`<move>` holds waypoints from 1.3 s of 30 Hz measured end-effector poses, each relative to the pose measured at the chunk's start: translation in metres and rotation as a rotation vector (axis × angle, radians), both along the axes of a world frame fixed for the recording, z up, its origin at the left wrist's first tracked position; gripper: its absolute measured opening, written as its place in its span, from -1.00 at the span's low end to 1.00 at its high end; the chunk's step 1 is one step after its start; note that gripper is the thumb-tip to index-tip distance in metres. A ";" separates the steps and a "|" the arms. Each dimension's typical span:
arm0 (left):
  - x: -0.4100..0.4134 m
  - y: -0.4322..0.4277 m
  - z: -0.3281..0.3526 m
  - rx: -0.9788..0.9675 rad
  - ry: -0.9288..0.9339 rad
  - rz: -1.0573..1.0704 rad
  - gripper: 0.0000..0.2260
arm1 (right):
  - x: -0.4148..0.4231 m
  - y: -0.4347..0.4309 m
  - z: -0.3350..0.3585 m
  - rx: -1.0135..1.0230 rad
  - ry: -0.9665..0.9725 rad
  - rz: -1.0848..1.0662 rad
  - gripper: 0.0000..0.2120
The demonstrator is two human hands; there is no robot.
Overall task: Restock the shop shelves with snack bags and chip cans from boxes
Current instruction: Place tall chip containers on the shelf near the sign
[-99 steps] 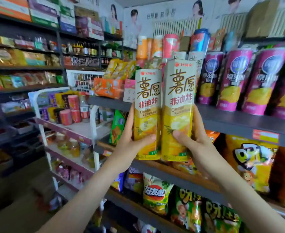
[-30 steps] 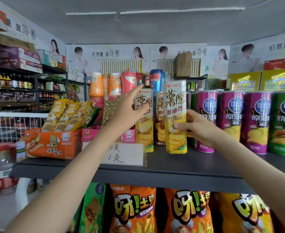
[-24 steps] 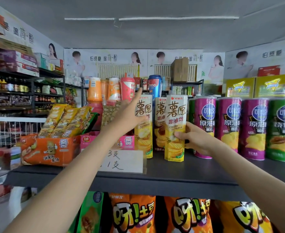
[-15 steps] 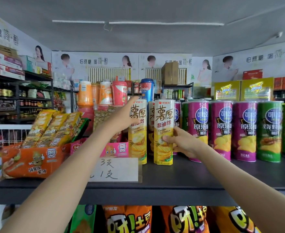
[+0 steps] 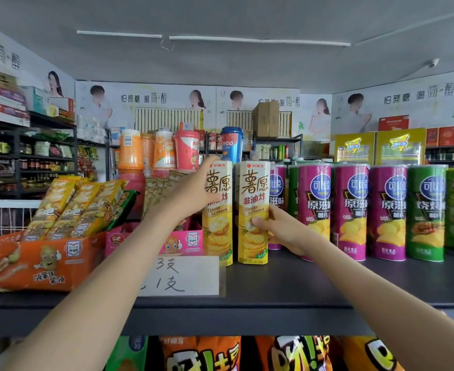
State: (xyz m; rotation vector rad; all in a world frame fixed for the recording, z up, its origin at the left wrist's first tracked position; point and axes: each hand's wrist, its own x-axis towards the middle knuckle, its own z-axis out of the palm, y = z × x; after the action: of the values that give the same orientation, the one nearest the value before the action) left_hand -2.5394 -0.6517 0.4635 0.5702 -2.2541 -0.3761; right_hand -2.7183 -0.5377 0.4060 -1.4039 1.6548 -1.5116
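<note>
Left crisp carton (image 5: 218, 231) and right crisp carton (image 5: 252, 199), lately carried, now stand on top shelf (image 5: 287, 285); left hand (image 5: 191, 195), right hand (image 5: 284, 230) still gripping one each, release due

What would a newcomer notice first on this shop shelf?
Two tall yellow chip cans stand upright at the middle of the dark shelf, the left can gripped by the left hand, the right can by the right hand. A row of purple cans lines the shelf to their right.
</note>
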 end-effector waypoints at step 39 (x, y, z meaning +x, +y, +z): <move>0.296 0.348 -0.532 1.260 0.517 1.120 -0.50 | 0.313 0.153 -0.397 0.430 0.117 0.650 -0.77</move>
State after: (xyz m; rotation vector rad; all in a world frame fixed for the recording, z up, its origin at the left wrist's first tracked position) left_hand -2.2434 -0.3033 -0.0686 1.9127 -0.7227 -1.1270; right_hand -2.4051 -0.3843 0.0095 -1.5820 1.2879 -0.6784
